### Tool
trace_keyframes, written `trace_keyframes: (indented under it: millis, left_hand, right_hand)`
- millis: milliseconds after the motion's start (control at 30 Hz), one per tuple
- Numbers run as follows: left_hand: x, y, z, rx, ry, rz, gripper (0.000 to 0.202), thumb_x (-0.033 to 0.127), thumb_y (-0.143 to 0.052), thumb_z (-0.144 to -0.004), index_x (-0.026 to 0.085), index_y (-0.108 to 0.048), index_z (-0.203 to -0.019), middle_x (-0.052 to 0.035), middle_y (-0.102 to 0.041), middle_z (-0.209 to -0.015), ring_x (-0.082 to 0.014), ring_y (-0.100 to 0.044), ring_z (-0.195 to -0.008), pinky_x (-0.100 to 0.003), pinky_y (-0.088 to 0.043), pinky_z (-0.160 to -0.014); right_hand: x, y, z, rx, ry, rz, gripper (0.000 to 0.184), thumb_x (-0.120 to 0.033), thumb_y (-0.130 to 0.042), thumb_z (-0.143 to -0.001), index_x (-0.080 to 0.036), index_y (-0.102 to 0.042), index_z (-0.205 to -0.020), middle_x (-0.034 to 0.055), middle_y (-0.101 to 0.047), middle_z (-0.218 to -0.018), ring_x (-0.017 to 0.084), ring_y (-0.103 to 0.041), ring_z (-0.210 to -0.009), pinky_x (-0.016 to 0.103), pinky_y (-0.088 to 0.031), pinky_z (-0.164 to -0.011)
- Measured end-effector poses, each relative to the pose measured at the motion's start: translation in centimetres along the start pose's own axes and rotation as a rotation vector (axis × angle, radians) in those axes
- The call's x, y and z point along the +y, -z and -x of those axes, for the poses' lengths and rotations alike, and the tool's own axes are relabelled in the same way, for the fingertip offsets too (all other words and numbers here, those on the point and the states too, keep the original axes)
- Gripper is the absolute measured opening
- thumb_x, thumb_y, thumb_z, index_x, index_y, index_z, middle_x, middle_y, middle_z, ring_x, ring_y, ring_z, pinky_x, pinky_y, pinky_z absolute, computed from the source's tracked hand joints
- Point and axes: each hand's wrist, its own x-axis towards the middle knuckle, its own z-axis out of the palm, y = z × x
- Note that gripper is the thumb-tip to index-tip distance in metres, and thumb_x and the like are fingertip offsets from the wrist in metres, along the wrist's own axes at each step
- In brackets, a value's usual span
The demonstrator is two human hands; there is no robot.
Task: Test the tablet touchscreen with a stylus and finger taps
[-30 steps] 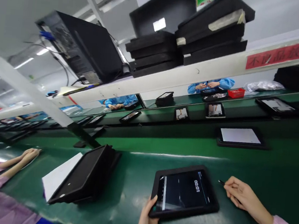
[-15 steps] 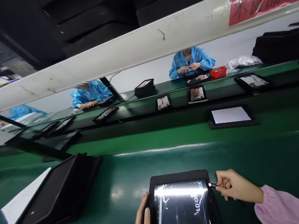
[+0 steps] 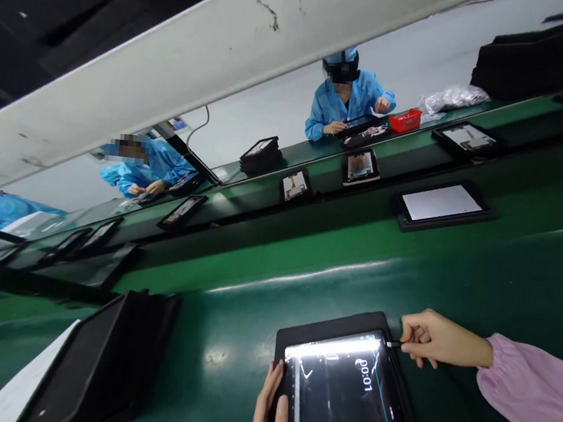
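From the head camera, the tablet (image 3: 341,382) lies flat on the green belt (image 3: 505,288) at about five o'clock in the frame, screen up and lit, with "00:01" showing near its right side. The left hand (image 3: 270,414), at six o'clock, is clamped on the tablet's left edge, fingers laid along the bezel, seemingly to keep the slab from sliding while the other hand works on it. The right hand (image 3: 432,337), at four o'clock and coming out of a pink sleeve (image 3: 534,392), is pinched shut on a thin dark stylus (image 3: 393,344), its tip touching the tablet's upper right corner; the pen-like grip keeps the tip steady on the glass. At eight o'clock a black folded case (image 3: 105,360) leans over a white sheet (image 3: 24,385), well apart from the tablet. Toward one o'clock another tablet (image 3: 440,204) with a white screen lies further up the belt, and beyond it smaller devices sit in a row on the far lane. Two co-workers in blue coats (image 3: 346,103) sit at twelve and ten o'clock, their hands on their own units. A white beam (image 3: 228,44) crosses the top.
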Motion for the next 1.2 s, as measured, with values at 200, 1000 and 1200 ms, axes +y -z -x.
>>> trace_keyframes:
  millis: [200, 1000, 1200]
  left_hand:
    - [-1.6, 2.1, -0.5, -0.323, -0.109, 0.047, 0.12, 0.088, -0.081, -0.071, 0.025, -0.035, -0.162, -0.0167, -0.042, -0.16, -0.0422, -0.035, -0.149, -0.049, -0.034, -0.126]
    - [-1.2, 4.4, -1.9, -0.549, -0.053, -0.059, 0.118, 0.075, -0.085, -0.079, 0.032, -0.019, -0.166, -0.0153, -0.03, -0.167, -0.0393, -0.026, -0.154, -0.058, -0.023, -0.128]
    - [-0.2, 4.3, -2.0, -0.57, -0.075, -0.108, 0.116, 0.072, -0.08, -0.086, 0.034, -0.006, -0.167, -0.0164, -0.024, -0.169, -0.0388, -0.019, -0.156, -0.061, -0.023, -0.127]
  right_hand:
    - [0.2, 0.1, -0.2, 0.001, 0.027, -0.015, 0.047, -0.063, -0.07, -0.091, -0.021, -0.053, -0.081, 0.0063, -0.066, -0.067, 0.023, -0.068, -0.057, 0.019, -0.047, -0.04]
    - [0.4, -1.3, 0.0, 0.138, 0.148, 0.103, 0.039, -0.049, -0.064, -0.106, -0.021, -0.055, -0.08, 0.0012, -0.06, -0.077, 0.021, -0.061, -0.062, 0.025, -0.046, -0.054]
    - [0.7, -1.4, -0.7, 0.125, 0.136, 0.003, 0.047, -0.063, -0.07, -0.109, -0.019, -0.066, -0.093, 0.0037, -0.065, -0.079, 0.022, -0.064, -0.064, 0.025, -0.054, -0.054]
